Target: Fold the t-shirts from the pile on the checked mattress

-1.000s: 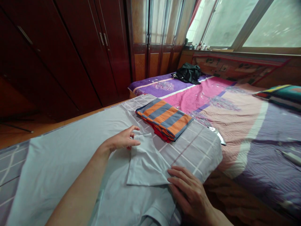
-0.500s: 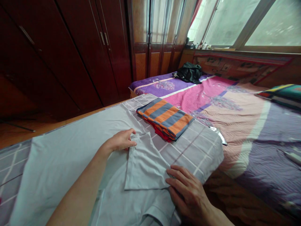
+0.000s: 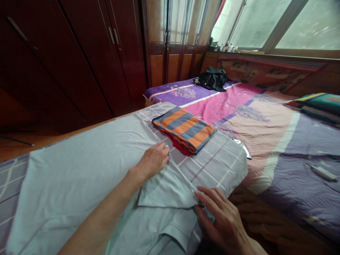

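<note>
Pale garment [image 3: 79,159] lies spread on the checked sheet [image 3: 225,166], roughly 6 to 9 o'clock in your view; your left hand [image 3: 156,157], just 7 o'clock of centre, curls closed on its edge, apparently pinching fabric, and your right hand [image 3: 223,219], 5 o'clock, pinches the flap's corner. Uneven pull between them could skew the flap or set creases, and overreaching could nudge the striped folded cloth [image 3: 186,129], 2 o'clock of your left hand. No readable brands, labels or writing.

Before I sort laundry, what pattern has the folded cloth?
Orange and grey-blue stripes, head view.
</note>
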`<control>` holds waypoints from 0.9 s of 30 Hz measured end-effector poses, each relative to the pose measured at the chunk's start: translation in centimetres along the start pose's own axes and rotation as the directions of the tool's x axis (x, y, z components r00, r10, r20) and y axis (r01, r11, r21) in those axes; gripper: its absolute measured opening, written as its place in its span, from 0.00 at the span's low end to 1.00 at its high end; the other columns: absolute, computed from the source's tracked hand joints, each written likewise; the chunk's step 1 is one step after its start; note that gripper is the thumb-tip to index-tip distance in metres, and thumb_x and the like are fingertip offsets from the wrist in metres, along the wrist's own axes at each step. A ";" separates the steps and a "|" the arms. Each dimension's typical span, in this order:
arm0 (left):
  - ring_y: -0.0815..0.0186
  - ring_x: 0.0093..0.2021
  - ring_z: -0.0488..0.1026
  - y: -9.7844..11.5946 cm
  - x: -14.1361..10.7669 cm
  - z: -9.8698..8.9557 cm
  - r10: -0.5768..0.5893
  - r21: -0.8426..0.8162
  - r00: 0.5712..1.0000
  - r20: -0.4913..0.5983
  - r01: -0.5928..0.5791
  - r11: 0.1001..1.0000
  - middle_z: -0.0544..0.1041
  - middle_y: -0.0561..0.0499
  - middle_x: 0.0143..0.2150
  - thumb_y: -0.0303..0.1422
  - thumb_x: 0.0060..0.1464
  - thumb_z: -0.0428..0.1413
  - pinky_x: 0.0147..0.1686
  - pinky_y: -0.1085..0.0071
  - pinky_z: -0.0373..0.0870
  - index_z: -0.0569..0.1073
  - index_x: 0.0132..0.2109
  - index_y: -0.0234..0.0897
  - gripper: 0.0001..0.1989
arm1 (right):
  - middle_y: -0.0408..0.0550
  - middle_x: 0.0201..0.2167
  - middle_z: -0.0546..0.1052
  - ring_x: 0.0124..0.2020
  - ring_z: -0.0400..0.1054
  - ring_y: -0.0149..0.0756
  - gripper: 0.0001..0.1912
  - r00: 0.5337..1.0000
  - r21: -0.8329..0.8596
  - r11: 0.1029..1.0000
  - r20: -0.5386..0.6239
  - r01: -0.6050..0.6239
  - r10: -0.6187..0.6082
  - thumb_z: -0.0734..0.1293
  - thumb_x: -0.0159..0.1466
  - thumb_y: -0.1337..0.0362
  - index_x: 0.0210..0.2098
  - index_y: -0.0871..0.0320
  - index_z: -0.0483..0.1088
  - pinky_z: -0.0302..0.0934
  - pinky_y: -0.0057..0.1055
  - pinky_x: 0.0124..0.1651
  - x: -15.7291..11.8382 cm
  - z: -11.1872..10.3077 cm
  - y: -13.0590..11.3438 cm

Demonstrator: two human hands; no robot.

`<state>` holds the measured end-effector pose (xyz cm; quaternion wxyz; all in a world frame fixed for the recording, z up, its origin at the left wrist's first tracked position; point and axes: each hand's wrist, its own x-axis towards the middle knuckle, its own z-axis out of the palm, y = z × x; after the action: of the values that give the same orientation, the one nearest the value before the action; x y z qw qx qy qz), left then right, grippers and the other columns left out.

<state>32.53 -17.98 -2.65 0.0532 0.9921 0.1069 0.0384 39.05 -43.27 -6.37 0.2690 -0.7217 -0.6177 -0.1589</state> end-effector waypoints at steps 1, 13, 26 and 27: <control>0.60 0.50 0.69 0.1 0.0 0.3 0.042 -0.013 0.999 -0.013 -0.042 0.999 0.72 0.46 0.48 0.34 0.61 0.50 0.49 0.67 0.65 0.71 0.46 0.36 0.10 | 0.53 0.43 0.74 0.42 0.68 0.40 0.13 0.999 -0.019 0.999 0.020 -0.034 0.034 0.63 0.62 0.69 0.47 0.60 0.68 0.66 0.35 0.43 -0.2 0.0 0.1; 0.49 0.69 0.38 -0.2 0.0 4.2 0.057 -0.022 0.995 0.077 -0.055 0.998 0.46 0.38 0.70 0.55 0.59 0.43 0.64 0.51 0.39 0.49 0.68 0.38 0.38 | 0.50 0.34 0.72 0.35 0.63 0.37 0.12 0.994 0.021 0.996 0.064 -0.089 0.088 0.60 0.62 0.73 0.43 0.62 0.69 0.59 0.32 0.37 -0.6 -0.1 0.2; 0.58 0.34 0.71 10.5 -10.1 -2.8 0.402 -0.037 0.896 0.188 -0.403 0.914 0.72 0.48 0.31 0.44 0.54 0.57 0.31 0.66 0.68 0.70 0.36 0.34 0.16 | 0.44 0.24 0.70 0.27 0.65 0.32 0.14 0.967 0.095 0.977 0.191 -0.189 0.168 0.60 0.67 0.61 0.27 0.58 0.69 0.55 0.28 0.31 1.7 -0.3 1.4; 0.58 0.33 0.71 11.1 -10.9 -1.8 0.387 -0.002 0.904 0.185 -0.393 0.920 0.72 0.48 0.30 0.40 0.56 0.57 0.30 0.66 0.67 0.69 0.35 0.34 0.12 | 0.44 0.24 0.70 0.28 0.66 0.32 0.13 0.969 0.102 0.977 0.180 -0.186 0.166 0.61 0.67 0.61 0.28 0.58 0.69 0.55 0.28 0.32 1.8 -0.3 1.4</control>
<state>24.06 -30.89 -0.29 0.0367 0.9935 -0.0982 -0.0442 40.76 -42.17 -5.39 0.2706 -0.7674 -0.5802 -0.0350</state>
